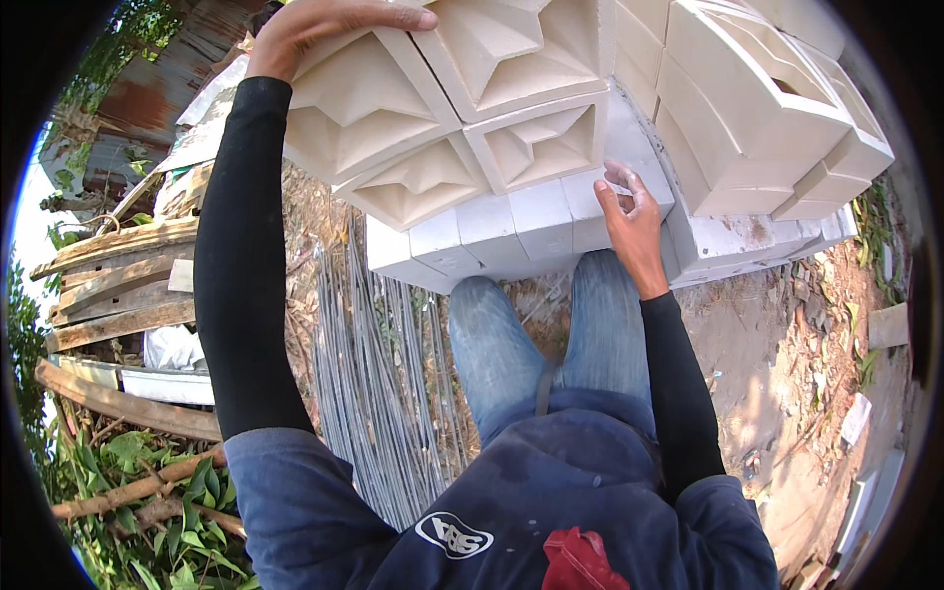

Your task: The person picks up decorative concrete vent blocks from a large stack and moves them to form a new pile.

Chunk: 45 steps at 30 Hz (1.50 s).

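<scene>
Nearest us, our right hand [632, 211] rests open-fingered against the lower plain blocks [511, 221]. Farther up and to the left, our left hand [315, 29] lies flat along the top edge of the patterned white block [369, 103], steadying it without closing the grip.

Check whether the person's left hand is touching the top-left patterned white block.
Touching. In the head view the left hand lies flat along the upper edge of the top-left patterned white block, fingers pressed onto its rim with no gap showing.
</scene>
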Motion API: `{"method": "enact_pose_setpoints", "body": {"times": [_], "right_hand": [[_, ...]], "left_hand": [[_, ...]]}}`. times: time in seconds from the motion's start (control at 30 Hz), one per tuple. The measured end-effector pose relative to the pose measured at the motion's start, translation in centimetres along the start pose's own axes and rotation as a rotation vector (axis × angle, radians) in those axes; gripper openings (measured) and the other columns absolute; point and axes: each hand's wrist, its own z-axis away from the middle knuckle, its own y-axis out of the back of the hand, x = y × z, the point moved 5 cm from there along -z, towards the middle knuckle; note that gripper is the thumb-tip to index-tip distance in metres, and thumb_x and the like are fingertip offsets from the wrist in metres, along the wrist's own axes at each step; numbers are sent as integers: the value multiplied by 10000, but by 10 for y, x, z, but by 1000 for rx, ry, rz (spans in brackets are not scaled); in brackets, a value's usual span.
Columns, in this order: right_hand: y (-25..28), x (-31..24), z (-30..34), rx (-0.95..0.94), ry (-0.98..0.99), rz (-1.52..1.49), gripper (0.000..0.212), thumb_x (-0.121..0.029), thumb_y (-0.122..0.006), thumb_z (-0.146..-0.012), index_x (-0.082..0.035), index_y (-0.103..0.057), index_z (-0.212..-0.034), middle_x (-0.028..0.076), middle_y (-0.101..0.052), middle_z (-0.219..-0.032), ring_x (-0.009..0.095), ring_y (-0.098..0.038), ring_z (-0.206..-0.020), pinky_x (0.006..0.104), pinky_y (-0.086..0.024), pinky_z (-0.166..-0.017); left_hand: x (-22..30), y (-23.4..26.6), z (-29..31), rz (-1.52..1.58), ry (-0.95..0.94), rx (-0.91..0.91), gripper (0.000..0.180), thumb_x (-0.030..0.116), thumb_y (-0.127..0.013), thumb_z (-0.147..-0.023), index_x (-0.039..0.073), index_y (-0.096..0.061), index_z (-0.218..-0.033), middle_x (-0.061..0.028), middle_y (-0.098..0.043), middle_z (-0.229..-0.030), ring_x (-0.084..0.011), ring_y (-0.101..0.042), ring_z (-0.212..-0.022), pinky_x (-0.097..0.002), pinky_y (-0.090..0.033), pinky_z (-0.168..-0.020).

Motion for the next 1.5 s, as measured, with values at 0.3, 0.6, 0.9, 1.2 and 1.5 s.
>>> {"method": "enact_pose_setpoints", "body": {"times": [0.3, 0.6, 0.9, 1.2, 1.5], "right_hand": [[6, -4, -4, 8, -1, 47, 477, -295, -681, -982, 13, -618, -1341, 179, -678, -1227, 254, -698, -1020, 376, -553, -887], [-1, -8, -2, -10, -2, 35, 471, -293, -687, -980, 14, -622, -1331, 171, -683, -1219, 246, -698, -989, 374, -551, -880], [-2, -1, -3, -11, 27, 39, 438, -268, -684, -973, 6, -638, -1312, 183, -688, -1217, 261, -714, -1002, 380, -558, -873], [-1, -1, -2, -14, 6, 39, 420, -258, -688, -970, 2, -647, -1297, 179, -694, -1209, 264, -721, -983, 377, -560, -868], [-14, -5, -1, -46, 4, 25, 416, -250, -693, -966, -1, -651, -1297, 169, -697, -1212, 257, -715, -986, 373, -558, -859]], "left_hand": [[-11, 2, -6, -80, 49, 40, 840, 439, -939, -645, -10, -656, -1296, -130, -714, -1213, -227, -649, -1125, -340, -489, -983], [-16, 9, -2, -183, 61, 96, 951, 524, -934, -601, -15, -634, -1324, -164, -700, -1251, -271, -643, -1165, -353, -477, -1013], [-21, 12, -2, -289, 85, 129, 1105, 598, -909, -588, -30, -550, -1423, -213, -605, -1408, -321, -557, -1316, -385, -418, -1107], [-19, 6, -8, -233, 69, 115, 1106, 597, -910, -589, -33, -548, -1423, -220, -600, -1410, -324, -554, -1319, -385, -420, -1105], [-22, 13, 3, -178, 96, 96, 1040, 567, -918, -601, -32, -581, -1382, -191, -650, -1339, -298, -598, -1249, -377, -453, -1055]]}}
